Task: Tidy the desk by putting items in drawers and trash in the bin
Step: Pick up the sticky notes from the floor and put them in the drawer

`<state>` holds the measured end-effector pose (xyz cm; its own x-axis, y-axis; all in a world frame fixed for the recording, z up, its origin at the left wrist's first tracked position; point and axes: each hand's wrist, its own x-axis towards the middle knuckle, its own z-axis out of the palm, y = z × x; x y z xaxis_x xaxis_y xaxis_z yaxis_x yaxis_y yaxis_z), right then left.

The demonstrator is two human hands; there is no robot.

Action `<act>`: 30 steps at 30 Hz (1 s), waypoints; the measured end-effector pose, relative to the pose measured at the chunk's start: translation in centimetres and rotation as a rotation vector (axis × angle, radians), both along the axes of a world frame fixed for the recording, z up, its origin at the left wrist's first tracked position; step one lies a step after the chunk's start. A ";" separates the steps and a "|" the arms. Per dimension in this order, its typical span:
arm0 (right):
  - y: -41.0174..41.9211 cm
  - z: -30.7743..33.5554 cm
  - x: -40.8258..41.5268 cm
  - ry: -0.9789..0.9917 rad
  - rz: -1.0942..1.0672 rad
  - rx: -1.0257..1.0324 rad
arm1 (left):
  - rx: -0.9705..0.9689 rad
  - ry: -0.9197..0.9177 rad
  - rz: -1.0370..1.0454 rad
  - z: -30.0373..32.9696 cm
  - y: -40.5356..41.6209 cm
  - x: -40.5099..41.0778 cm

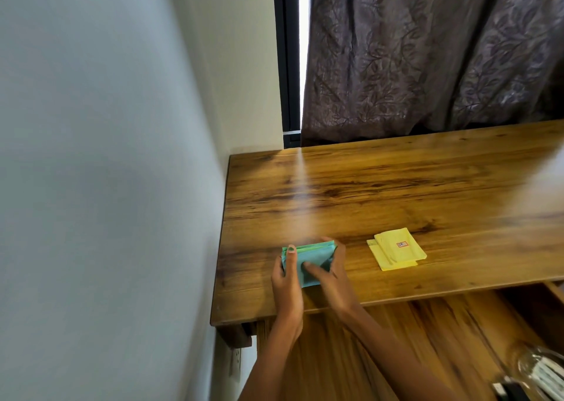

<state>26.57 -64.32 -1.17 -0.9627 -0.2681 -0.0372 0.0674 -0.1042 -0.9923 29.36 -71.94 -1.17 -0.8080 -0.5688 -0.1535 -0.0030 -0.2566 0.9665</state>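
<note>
A stack of green paper packets (314, 258) lies near the front left of the wooden desk (396, 193). My left hand (287, 281) grips its left side, thumb on top. My right hand (328, 274) holds its right side, fingers curled round the far edge. A small pile of yellow packets (396, 252) with a red label lies on the desk to the right, apart from both hands.
A pulled-out wooden drawer (412, 339) sits below the desk's front edge, with a clear plastic bag (540, 373) at its lower right. A wall (106, 186) borders the desk on the left. A dark curtain (427, 52) hangs behind it.
</note>
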 end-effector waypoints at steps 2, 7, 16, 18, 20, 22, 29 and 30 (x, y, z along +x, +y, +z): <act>-0.3 0.3 0.1 -0.040 -0.071 -0.068 | -0.001 0.005 0.010 0.0 0.2 0.1; -0.7 0.6 0.1 -0.088 -0.185 -0.030 | -0.084 0.025 0.034 0.0 0.7 0.0; 0.1 1.0 0.1 -0.111 -0.002 -0.009 | -0.308 0.034 0.043 -2.0 0.9 0.4; 0.8 0.8 0.2 -0.127 0.058 -0.024 | -0.353 0.005 0.046 -2.0 0.5 0.4; 1.3 0.5 0.4 -0.131 0.088 -0.012 | -0.404 0.010 0.030 -1.8 0.1 0.6; 2.1 0.2 0.7 -0.111 0.090 0.048 | -0.431 0.017 -0.022 -1.1 -0.3 1.1; 7.3 0.9 2.7 -0.167 0.264 0.291 | -0.331 -0.201 -0.530 0.2 -2.8 4.4; 8.1 0.6 3.1 -0.199 0.316 0.336 | -0.309 -0.271 -0.626 0.1 -3.1 4.9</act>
<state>29.69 -56.21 -0.61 -0.8022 -0.4868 -0.3458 0.2350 0.2749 -0.9323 34.27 -75.07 -1.10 -0.9513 -0.0648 -0.3014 -0.3079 0.1542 0.9388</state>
